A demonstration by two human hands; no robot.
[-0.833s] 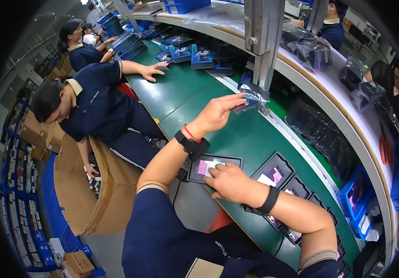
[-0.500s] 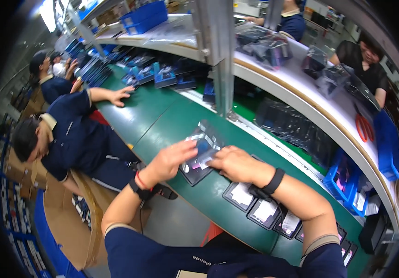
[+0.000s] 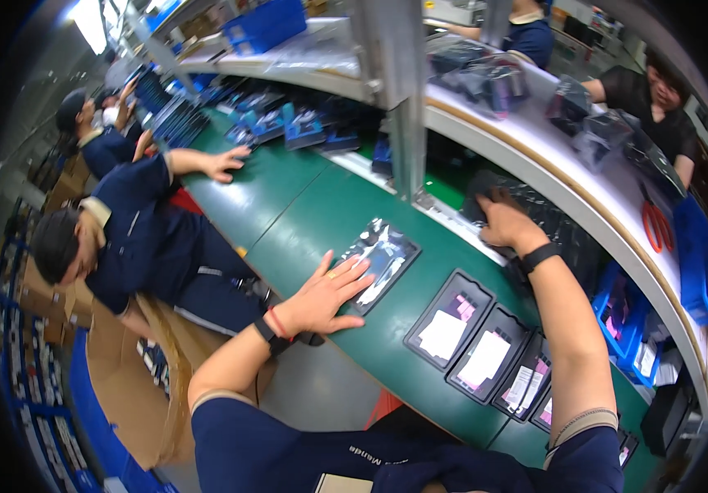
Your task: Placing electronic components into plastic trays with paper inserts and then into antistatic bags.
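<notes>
While the left hand (image 3: 329,294) lies palm down with its fingers spread, the head view shows it touching the near left part of a dark tray (image 3: 404,268) covered by shiny clear film (image 3: 387,253). That tray rests on the green table (image 3: 288,222), left of a row of black trays (image 3: 436,307) that runs away to the right. White sheets (image 3: 442,335) and small pink pieces (image 3: 465,308) lie in the nearest of them.

Farther off and to the right, the right hand (image 3: 510,220) reaches under the white shelf (image 3: 617,185), its fingertips down at a black plastic-wrapped bundle (image 3: 577,234); whether they pinch anything, I cannot tell. A dark band circles each wrist, with a red cord on the left one.

On the shelf stand clear bags (image 3: 604,135) with dark contents, and red-handled scissors (image 3: 656,226) lie beside a blue bin (image 3: 695,263) at the right. A metal post (image 3: 407,148) rises at the table's far side, with blue boxes (image 3: 300,131) beyond it to the left. A co-worker (image 3: 165,246) sits at the left, leaning over a cardboard box (image 3: 111,386), one hand on the table.
</notes>
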